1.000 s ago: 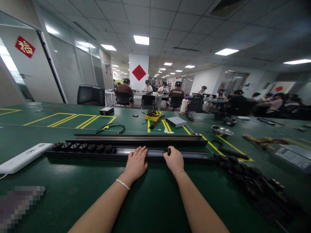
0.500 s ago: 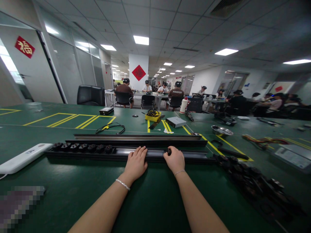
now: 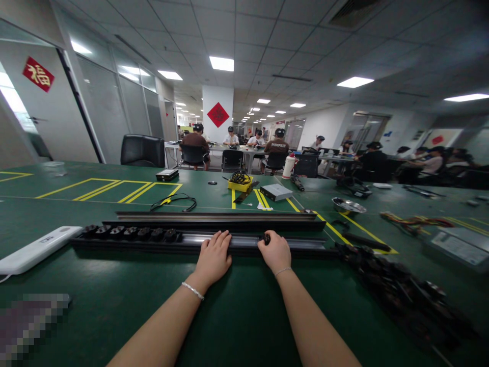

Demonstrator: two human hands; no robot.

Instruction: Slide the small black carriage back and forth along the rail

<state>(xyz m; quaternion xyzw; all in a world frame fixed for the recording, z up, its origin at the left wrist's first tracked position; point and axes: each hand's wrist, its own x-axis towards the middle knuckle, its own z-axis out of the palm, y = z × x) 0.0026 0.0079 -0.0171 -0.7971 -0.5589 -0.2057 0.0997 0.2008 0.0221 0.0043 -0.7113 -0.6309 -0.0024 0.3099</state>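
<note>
A long black channel rail with a silvery inner strip lies crosswise in front of me. Its left part carries a row of several black blocks that look like socket modules. My left hand lies across the middle of this rail, fingers stretched out over it and the thumb on the near side. Farther right, my right hand pinches a small black socket module at the rail; the fingers partly cover it. Directly behind is a second black rail, roughly parallel.
A heap of black modules spreads at the right, near a metal bowl and coloured wires. At left lie a white power strip and a pixelated flat object. A grey box and yellow tray stand farther back.
Almost nothing differs. My right hand with the small black module has shifted very slightly to the right; my left hand stays where it was.
</note>
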